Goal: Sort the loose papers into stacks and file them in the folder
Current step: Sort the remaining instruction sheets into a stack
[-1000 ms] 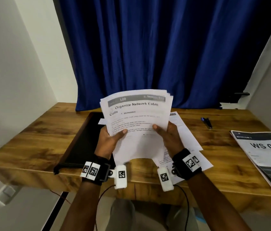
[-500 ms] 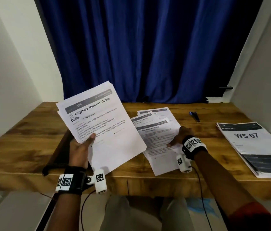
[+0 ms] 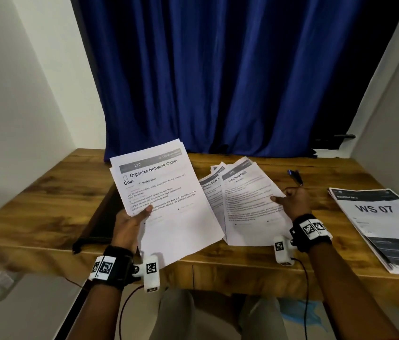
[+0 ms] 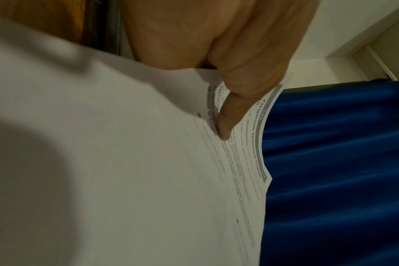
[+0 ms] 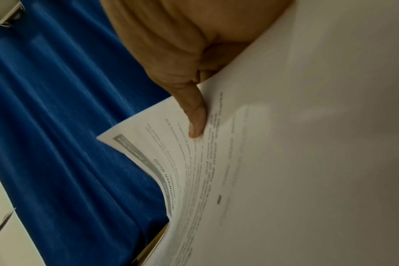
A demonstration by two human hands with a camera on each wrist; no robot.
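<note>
A wooden desk before a blue curtain — the left hand grips a raised stack, a dark folder just left of it. Left wrist: thumb atop that stack. Right wrist: the right hand pinches the "Mouthwash" sheets.

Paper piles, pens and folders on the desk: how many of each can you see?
Paper piles: 3: one in the left hand, headed Organize Network Cable Coils; the Mouthwash pile under the right hand; the WS 07 stack.
Pens: 1.
Folders: 1, black.
Total: 5.
</note>
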